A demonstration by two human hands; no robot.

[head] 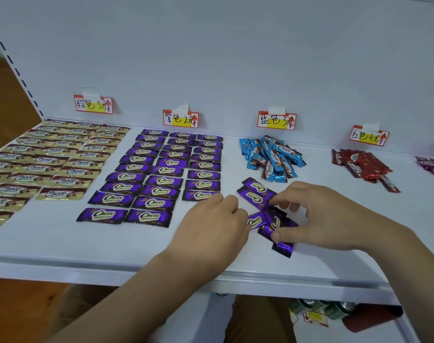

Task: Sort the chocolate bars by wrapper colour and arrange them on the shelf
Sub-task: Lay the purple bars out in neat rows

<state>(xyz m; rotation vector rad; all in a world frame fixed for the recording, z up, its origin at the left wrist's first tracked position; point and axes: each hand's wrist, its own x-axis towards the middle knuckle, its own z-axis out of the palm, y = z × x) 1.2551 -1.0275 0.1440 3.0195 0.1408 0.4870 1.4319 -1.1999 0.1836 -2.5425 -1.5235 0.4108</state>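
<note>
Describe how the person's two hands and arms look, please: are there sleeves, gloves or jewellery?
The left hand and the right hand are both bare, with no gloves, rings, watch or bracelet visible. Both forearms are uncovered as far as the picture shows; no sleeve enters the view. The fingers carry no visible markings.
</note>
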